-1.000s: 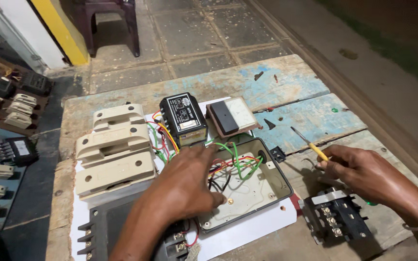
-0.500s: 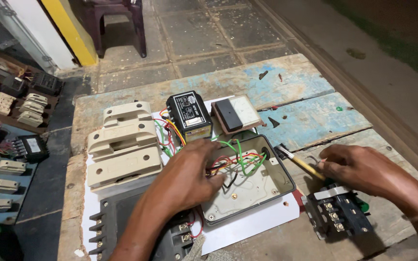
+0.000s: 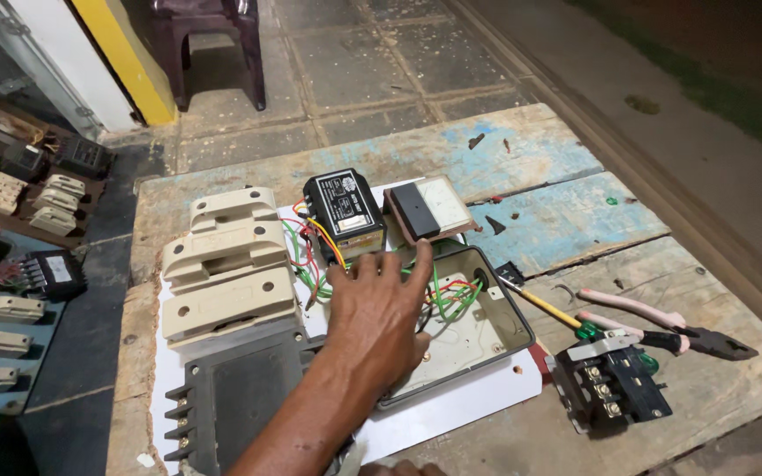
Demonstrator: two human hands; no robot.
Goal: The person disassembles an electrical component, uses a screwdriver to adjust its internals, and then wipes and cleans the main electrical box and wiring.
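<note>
My left hand [image 3: 372,313] reaches forward over a grey open enclosure box [image 3: 496,339] with its fingers spread and nothing in them. The fingertips are at the bundle of green, red and orange wires [image 3: 451,295] between the box and a black rectangular module [image 3: 344,210]. A brown-framed panel meter [image 3: 429,210] lies just beyond the thumb. A yellow-shafted screwdriver with a green handle [image 3: 550,310] lies loose on the table to the right of the box. My right hand is out of the frame.
Cream fuse-carrier blocks [image 3: 227,264] and a dark finned terminal block [image 3: 231,401] lie left of the box on a white sheet [image 3: 478,401]. A black contactor [image 3: 612,388] and pink-handled pliers [image 3: 641,310] lie at right. The worn wooden table [image 3: 557,150] ends near them. Parts trays [image 3: 11,220] stand left.
My right hand has laid the screwdriver on the table and pulled out of view. My left hand has lifted off the box's wiring and stretched forward with its fingers spread.
</note>
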